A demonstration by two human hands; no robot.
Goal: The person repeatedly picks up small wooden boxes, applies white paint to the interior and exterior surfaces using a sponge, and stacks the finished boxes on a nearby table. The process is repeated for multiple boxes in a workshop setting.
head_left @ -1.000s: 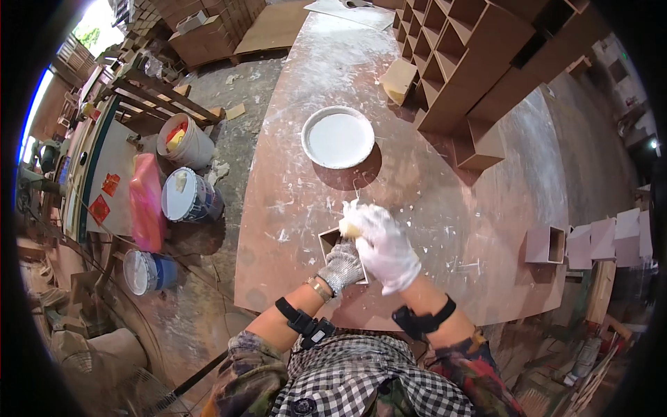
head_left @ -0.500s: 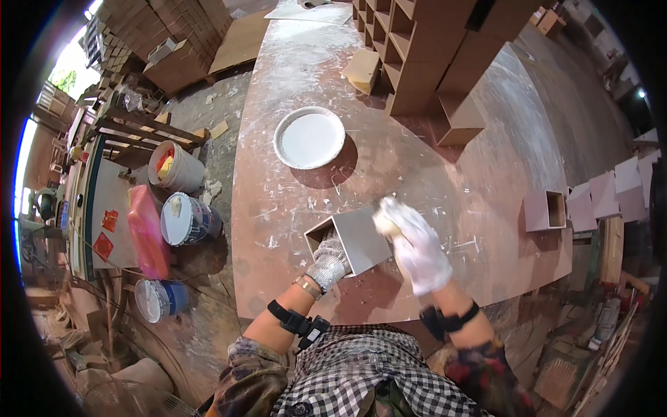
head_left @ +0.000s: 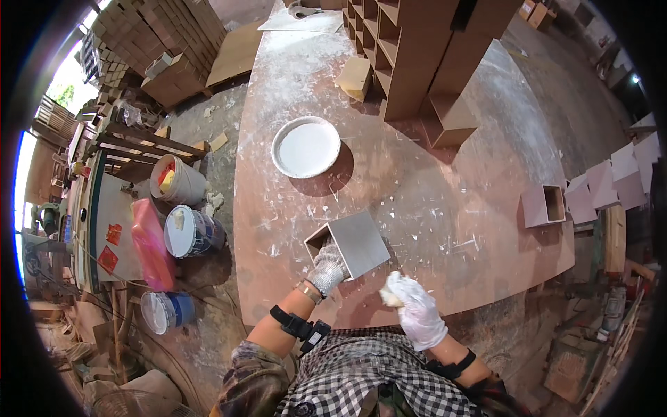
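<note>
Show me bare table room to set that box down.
Widest bare patch: between the white dish, the grey box and the small open cube. Crowded along the shelf unit; the left hand fills the near edge.

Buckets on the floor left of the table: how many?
3. Tan bucket nearest the wooden rack, white-lidded bucket just below it, blue bucket lowest. Clutter may hide more.

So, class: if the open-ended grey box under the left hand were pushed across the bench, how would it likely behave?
The grey box has flat, straight-edged panels, so it is probably stiff and would slide rather than roll. Being hollow, it is likely light for its size. The workbench is dusted with white powder, which may let it slip easily; the left hand, in a knit glove, has a grip on its open end.
</note>
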